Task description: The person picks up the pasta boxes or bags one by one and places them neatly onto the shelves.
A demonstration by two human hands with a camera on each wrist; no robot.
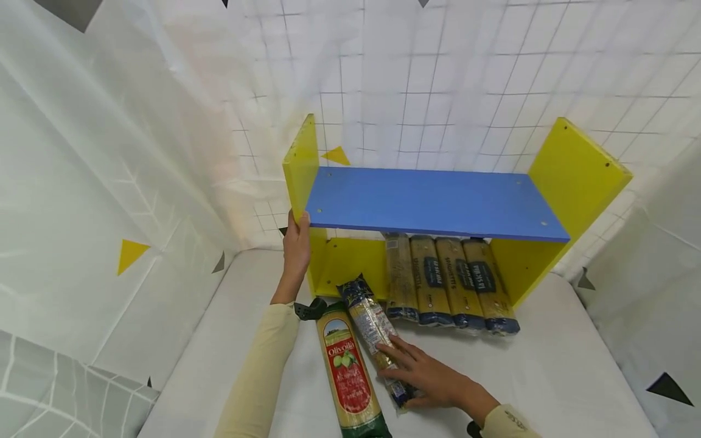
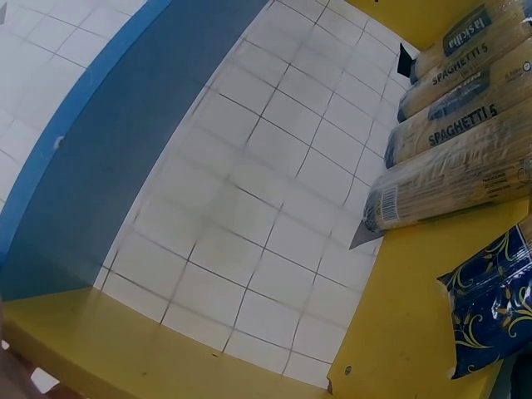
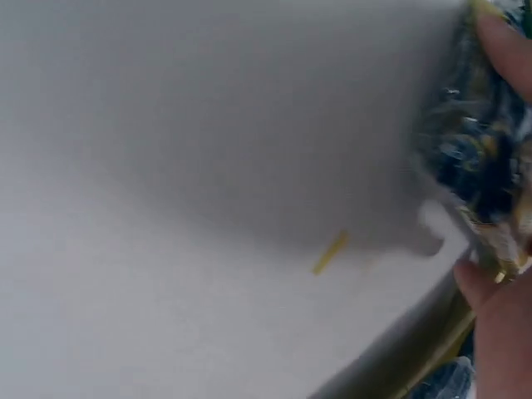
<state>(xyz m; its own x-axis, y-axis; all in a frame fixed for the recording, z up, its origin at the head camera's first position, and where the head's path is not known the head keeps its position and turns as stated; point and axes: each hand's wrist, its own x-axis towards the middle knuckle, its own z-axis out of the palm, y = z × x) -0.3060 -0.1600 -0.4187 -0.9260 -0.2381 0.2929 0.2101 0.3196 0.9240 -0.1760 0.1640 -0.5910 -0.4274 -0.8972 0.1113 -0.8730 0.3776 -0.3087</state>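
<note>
My left hand [image 1: 296,252] grips the front edge of the yellow side panel [image 1: 301,164] of a shelf unit, thumb on the near side. My right hand [image 1: 429,375] lies across the lower part of a shiny pasta packet [image 1: 374,322] with dark blue ends, fingers spread over it and the thumb at its near end. The packet slants, its far blue end [image 2: 495,303] over the yellow bottom board [image 1: 356,258]. Beside it an Olivoila spaghetti packet [image 1: 347,371], red-labelled with a green end, lies on the white table below my left forearm.
Several spaghetti packets [image 1: 449,280] lie side by side on the bottom board's right part, their near ends past its front edge. Above them spans the blue shelf board [image 1: 432,201]. The right yellow panel [image 1: 580,176] stands beyond. White sheeting encloses the table [image 1: 558,365].
</note>
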